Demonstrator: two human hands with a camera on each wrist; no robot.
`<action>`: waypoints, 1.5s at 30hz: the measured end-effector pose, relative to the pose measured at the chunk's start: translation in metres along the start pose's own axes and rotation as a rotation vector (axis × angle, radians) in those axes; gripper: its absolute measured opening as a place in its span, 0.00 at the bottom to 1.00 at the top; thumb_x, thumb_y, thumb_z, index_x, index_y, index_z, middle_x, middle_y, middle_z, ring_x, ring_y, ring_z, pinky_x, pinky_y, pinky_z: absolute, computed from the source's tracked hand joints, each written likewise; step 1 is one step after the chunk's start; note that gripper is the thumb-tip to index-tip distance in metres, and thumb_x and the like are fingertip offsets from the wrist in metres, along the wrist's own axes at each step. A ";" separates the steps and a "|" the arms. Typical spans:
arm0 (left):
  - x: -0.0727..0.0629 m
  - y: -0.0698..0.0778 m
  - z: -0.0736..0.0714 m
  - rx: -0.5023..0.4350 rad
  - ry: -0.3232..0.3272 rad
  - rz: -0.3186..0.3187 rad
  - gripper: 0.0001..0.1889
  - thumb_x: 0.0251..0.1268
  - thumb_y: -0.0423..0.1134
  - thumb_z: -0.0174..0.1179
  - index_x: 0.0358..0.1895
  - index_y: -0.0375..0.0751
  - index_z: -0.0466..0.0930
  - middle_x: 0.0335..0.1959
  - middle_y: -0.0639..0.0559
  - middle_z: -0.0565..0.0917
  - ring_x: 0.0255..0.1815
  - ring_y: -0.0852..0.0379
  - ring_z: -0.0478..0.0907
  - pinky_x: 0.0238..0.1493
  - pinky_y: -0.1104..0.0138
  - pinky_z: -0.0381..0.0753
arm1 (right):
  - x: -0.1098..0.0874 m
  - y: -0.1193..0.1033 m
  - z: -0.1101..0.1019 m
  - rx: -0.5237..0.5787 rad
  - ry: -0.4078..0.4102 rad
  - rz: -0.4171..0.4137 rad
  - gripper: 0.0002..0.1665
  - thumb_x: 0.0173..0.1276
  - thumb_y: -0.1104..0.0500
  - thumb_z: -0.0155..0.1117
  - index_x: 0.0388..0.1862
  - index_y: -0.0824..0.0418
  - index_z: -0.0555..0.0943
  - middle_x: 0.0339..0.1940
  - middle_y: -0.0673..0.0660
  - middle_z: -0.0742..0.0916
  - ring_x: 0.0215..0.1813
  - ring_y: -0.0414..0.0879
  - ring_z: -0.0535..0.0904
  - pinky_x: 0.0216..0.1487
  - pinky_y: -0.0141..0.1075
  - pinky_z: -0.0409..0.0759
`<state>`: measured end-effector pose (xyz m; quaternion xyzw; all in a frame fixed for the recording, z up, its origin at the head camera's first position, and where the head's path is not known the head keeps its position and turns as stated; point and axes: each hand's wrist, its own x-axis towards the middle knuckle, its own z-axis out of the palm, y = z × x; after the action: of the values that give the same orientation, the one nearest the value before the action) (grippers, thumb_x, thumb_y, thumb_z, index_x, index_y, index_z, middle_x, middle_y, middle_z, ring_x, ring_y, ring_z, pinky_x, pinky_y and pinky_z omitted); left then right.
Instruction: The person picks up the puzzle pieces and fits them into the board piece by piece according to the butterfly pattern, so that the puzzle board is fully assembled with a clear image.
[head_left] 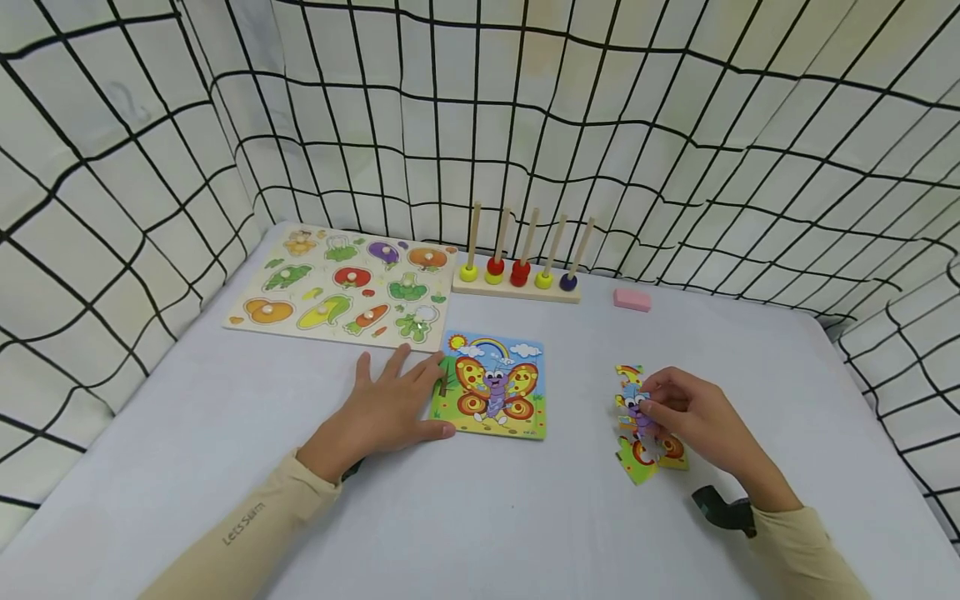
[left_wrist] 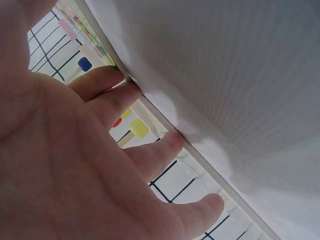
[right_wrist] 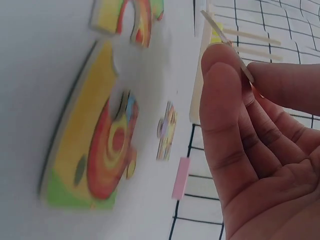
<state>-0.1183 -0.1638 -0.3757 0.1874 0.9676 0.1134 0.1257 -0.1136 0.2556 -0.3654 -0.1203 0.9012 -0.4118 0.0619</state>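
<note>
A square butterfly puzzle (head_left: 495, 387) lies on the table in the head view. My left hand (head_left: 386, 412) rests beside it, fingers spread, thumb at its lower left corner and a fingertip at its left edge. In the left wrist view, fingertips (left_wrist: 170, 142) meet the table by a thin board edge. My right hand (head_left: 693, 417) pinches a thin puzzle piece (right_wrist: 212, 22) between thumb and forefinger, seen edge-on in the right wrist view. Below lie loose pieces: a rainbow one (head_left: 628, 372), a green and red one (head_left: 636, 465) and an orange swirl one (right_wrist: 110, 150).
A vegetable peg board (head_left: 322, 287) lies at the back left. Right of it stands a wooden bead counter (head_left: 517, 287) with upright pegs and coloured beads. A pink block (head_left: 632, 300) sits farther right. Black netting (head_left: 480, 117) over white walls encloses the white table (head_left: 487, 517).
</note>
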 end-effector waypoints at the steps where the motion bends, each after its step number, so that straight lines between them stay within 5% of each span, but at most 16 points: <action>1: 0.000 0.000 0.000 0.000 0.001 0.000 0.49 0.68 0.64 0.70 0.83 0.39 0.63 0.85 0.42 0.63 0.85 0.28 0.47 0.72 0.20 0.39 | 0.001 -0.001 0.002 0.013 -0.009 -0.006 0.12 0.75 0.66 0.71 0.53 0.65 0.81 0.37 0.56 0.87 0.34 0.47 0.85 0.35 0.36 0.87; 45: -0.002 0.000 -0.001 -0.002 0.012 0.014 0.46 0.69 0.64 0.69 0.81 0.39 0.68 0.85 0.43 0.62 0.85 0.28 0.48 0.71 0.20 0.39 | 0.073 -0.073 0.079 0.105 -0.136 -0.143 0.09 0.77 0.64 0.69 0.50 0.63 0.78 0.31 0.54 0.88 0.27 0.49 0.84 0.30 0.42 0.85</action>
<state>-0.1168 -0.1647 -0.3744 0.1936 0.9668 0.1163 0.1194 -0.1553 0.1324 -0.3632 -0.2088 0.8610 -0.4529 0.0996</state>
